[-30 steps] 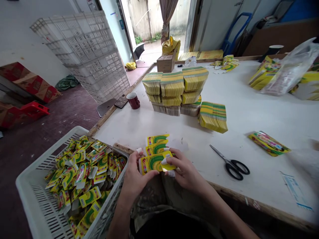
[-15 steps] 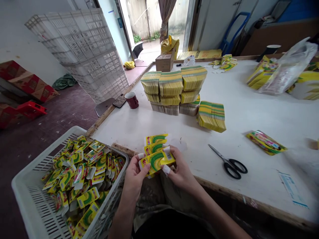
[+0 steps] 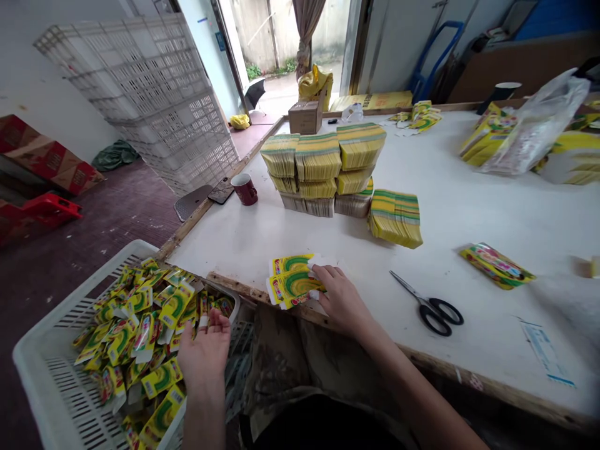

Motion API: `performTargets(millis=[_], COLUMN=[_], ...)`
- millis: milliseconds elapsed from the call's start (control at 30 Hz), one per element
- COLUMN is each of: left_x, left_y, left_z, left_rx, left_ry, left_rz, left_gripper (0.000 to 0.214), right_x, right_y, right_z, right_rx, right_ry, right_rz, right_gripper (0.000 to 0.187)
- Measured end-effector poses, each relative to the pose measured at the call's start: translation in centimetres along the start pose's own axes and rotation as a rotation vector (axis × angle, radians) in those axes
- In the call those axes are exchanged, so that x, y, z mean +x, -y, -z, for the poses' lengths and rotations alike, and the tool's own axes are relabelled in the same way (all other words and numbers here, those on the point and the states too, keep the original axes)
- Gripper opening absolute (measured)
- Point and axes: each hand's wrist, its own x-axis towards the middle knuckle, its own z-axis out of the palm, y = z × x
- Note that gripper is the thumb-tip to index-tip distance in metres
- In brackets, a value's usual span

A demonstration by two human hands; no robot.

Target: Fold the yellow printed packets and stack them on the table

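My left hand point(image 3: 206, 344) is open, palm up and empty, over the near right side of a white plastic basket point(image 3: 32, 356). Small yellow-and-green cartons point(image 3: 162, 378) fill that basket in a loose heap. At the table's front edge, my right hand point(image 3: 340, 294) has its fingers and thumb closed on the right end of a flat yellow carton point(image 3: 295, 284). Another flat carton point(image 3: 290, 264) lies just behind it, partly overlapped. White tape wraps some fingertips on both hands.
Stacked bundles of flat cartons point(image 3: 319, 159) stand mid-table, with one bundle point(image 3: 396, 219) beside them. Black-handled scissors point(image 3: 434, 309) and a flat colourful packet point(image 3: 497, 265) lie to the right. A dark red mug point(image 3: 246, 189) and a phone point(image 3: 221, 190) sit at the left edge.
The carton both hands held is no longer between them. My left hand has moved left over the basket and opened; my right hand has shifted onto a carton on the table.
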Motion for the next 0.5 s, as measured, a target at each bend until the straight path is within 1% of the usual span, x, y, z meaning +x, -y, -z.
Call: performTargets(millis=[100, 200, 333, 500], left_x=[-0.7, -1.4, -2.2, -3.3], left_y=[2.0, 3.0, 3.5, 4.6], left_z=[-0.7, -1.5, -2.0, -1.8], left_rx=[0.057, 0.094, 0.136, 0.172], left_ry=[0.071, 0.124, 0.184, 0.227], left_rz=[0.059, 0.096, 0.119, 0.108], left_gripper=[0.019, 0.023, 0.025, 0.023], right_x=[-0.8, -1.0, 0.1, 1.6], right_y=[0.0, -0.2, -0.1, 0.2], right_z=[0.1, 0.2, 0.0, -0.3], right_rx=[-0.027, -0.058, -0.075, -0.027], right_ry=[0.033, 0.040, 0.025, -0.034], right_rz=[0.049, 0.060, 0.047, -0.007], right_gripper=[0.059, 0.059, 0.057, 0.052])
